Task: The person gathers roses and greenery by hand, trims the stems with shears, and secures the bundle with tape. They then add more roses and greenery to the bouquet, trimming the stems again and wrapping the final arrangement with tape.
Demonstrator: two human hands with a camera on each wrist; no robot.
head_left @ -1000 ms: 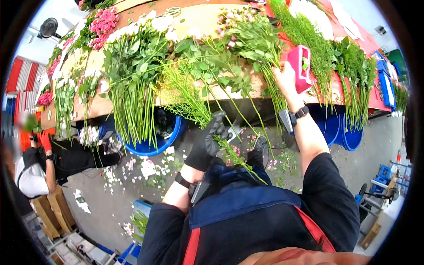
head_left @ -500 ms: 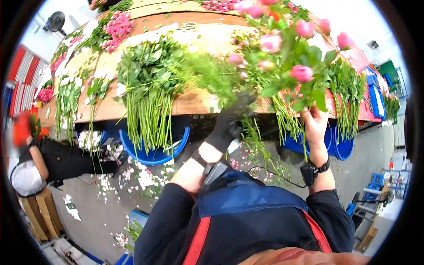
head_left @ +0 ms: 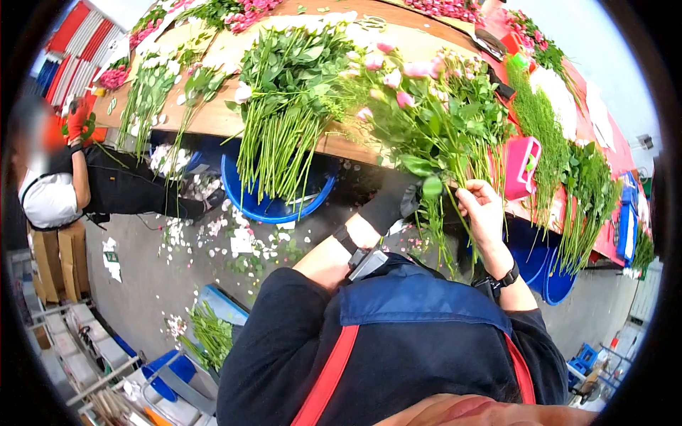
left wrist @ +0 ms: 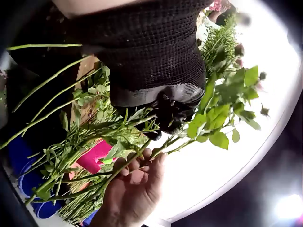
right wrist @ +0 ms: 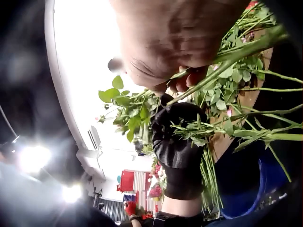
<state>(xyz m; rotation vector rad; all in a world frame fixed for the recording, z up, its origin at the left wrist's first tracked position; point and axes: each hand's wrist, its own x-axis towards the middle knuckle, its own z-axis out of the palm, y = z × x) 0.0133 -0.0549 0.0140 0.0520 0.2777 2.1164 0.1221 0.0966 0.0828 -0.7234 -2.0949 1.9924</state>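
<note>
In the head view the gloved left hand (head_left: 393,201) is beside leafy stems (head_left: 435,220); the left wrist view shows its black fingers curled round a bunch of greenery. The bare right hand (head_left: 484,213) pinches rose stems (head_left: 457,186) between thumb and fingers, close to the glove. Pink roses (head_left: 419,69) at the top of these stems lean over the table. In the right wrist view the right hand (right wrist: 175,42) is just above the left glove (right wrist: 179,142), with green stems (right wrist: 227,64) running through its fingers.
Bundles of white flowers (head_left: 284,113) lie on the wooden table (head_left: 348,148), stems over its edge. A pink tape dispenser (head_left: 520,170) stands at right. Blue buckets (head_left: 234,192) are below. Another person (head_left: 53,192) is at left. Petals litter the floor (head_left: 163,270).
The right hand has left the stems beside the dispenser and brought pink roses next to the left hand's greenery. The roses have tilted leftward over the table. The head view has shifted.
</note>
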